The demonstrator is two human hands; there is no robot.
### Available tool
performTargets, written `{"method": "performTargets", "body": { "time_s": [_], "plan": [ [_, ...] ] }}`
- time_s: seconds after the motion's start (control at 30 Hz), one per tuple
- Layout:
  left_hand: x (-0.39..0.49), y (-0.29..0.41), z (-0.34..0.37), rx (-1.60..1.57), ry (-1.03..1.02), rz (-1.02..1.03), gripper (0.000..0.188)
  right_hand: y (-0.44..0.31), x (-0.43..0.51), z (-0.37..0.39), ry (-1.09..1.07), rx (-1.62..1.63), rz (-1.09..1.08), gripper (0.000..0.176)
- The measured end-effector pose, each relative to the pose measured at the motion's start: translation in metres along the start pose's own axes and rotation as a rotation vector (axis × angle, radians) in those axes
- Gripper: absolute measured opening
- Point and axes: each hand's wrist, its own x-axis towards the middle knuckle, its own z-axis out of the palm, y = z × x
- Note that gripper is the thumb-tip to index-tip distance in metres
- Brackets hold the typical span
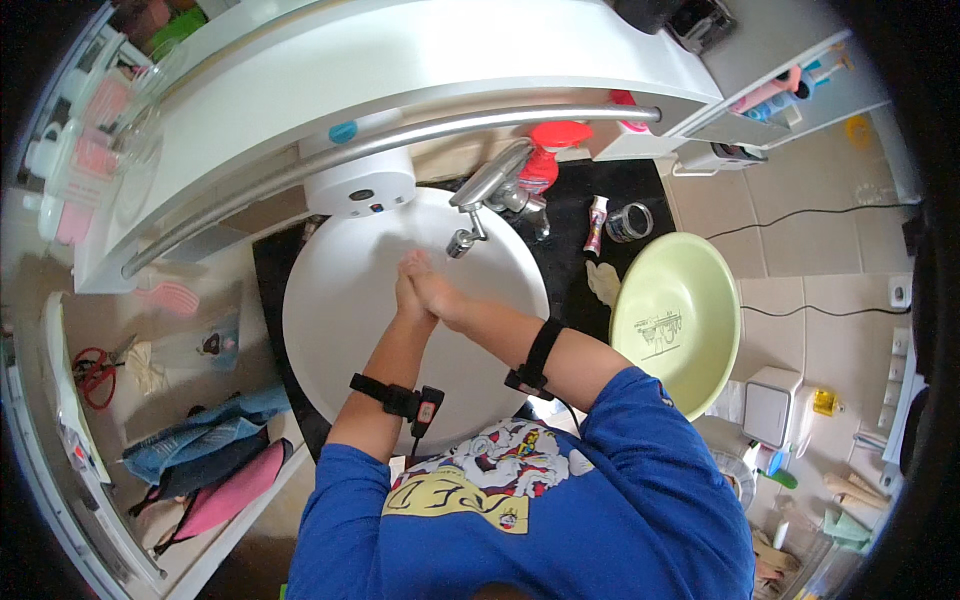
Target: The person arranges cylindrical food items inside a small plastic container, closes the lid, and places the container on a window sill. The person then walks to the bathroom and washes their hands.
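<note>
Both hands are pressed together above the white round washbasin. My left hand is on the left side, its palm turned in. My right hand lies against it from the right and partly covers it. Whatever may be between the palms is hidden. Just up and to the right of the fingertips hangs the swivel nozzle of the chrome faucet; no stream of water can be made out. A white device with a dark round window stands at the basin's back rim.
A metal rail runs under the white shelf above the basin. On the black counter are a red pump bottle, a small tube and a clear jar. A pale green plastic basin leans near my right arm.
</note>
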Motion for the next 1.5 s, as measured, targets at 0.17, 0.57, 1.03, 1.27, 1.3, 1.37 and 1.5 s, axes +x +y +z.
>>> {"method": "performTargets", "body": {
  "time_s": [0.17, 0.57, 1.03, 1.27, 1.3, 1.37, 1.5],
  "plan": [
    [0.004, 0.008, -0.024, -0.066, -0.309, -0.04, 0.019, -0.001, 0.002, -0.019, 0.001, -0.036, -0.077, 0.058],
    [0.002, 0.014, -0.021, -0.368, -0.419, -0.009, 0.02, -0.015, -0.04, -0.047, -0.527, 0.903, 0.105, 0.043],
    [-0.003, -0.001, -0.002, -0.163, -0.308, 0.033, 0.039, -0.013, -0.021, -0.034, -0.477, 0.575, 0.055, 0.041],
    [0.018, -0.009, 0.002, 0.646, 0.005, 0.532, 0.018, -0.019, -0.013, -0.006, 0.118, 0.482, 0.187, 0.029],
    [0.017, -0.008, -0.001, 0.538, -0.07, 0.516, 0.016, -0.018, -0.016, -0.005, 0.076, 0.653, 0.199, 0.029],
    [0.014, -0.006, -0.005, 0.337, -0.122, 0.382, 0.015, -0.018, -0.02, -0.007, 0.008, 0.559, 0.163, 0.025],
    [0.005, 0.001, -0.009, 0.367, -0.006, 0.276, 0.019, -0.015, -0.021, -0.018, -0.212, 0.442, 0.115, 0.026]
  ]
}}
